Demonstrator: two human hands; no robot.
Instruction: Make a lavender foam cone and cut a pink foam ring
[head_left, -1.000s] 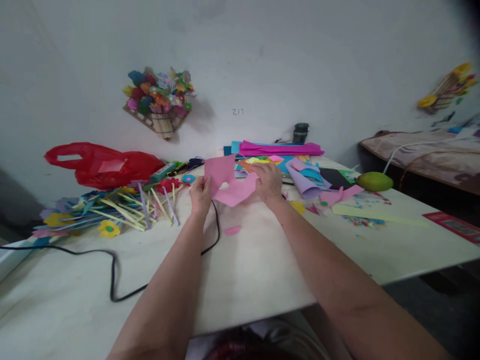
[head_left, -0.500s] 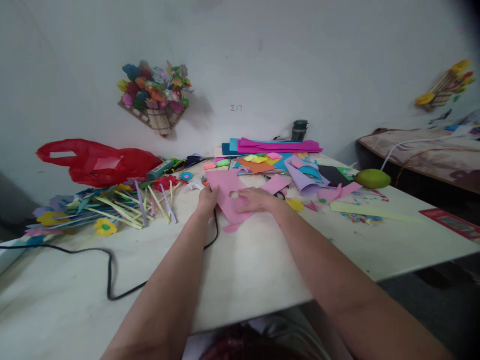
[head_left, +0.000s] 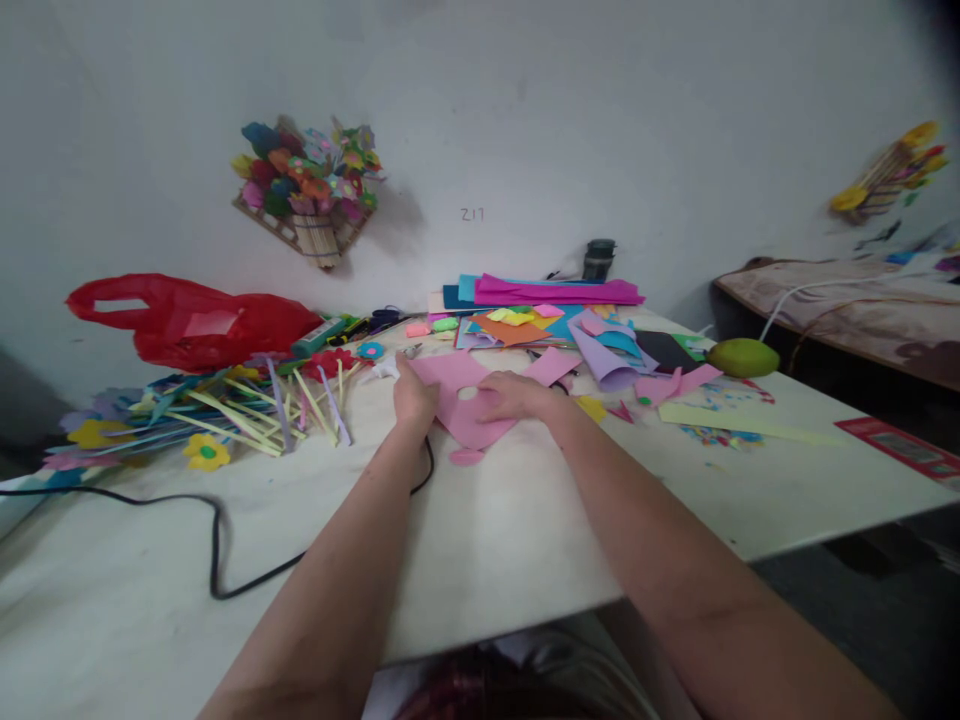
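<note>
Nearest on tbl: blk cord runs in from L edge, goes under L forearm & comes up just beside the wrist, so it's in the way there. Small pink scrap lies at nr tip of pink sheet; can't tell if touching. Sheet's flat on tbl btwn both hands, w/ a hole in it. L hand is on its L edge, fingers tog.; can't tell if it pinches. R hand rests on its R side, thumb & fingers a bit apart, tips nr the hole. Further L: yellow flower, then heap of stems. Further R: pale strip, then purple roll & green fruit. Behind: red bag L, magenta sheets mid, dark jar just past. Wall w/ flower bunch at back.
</note>
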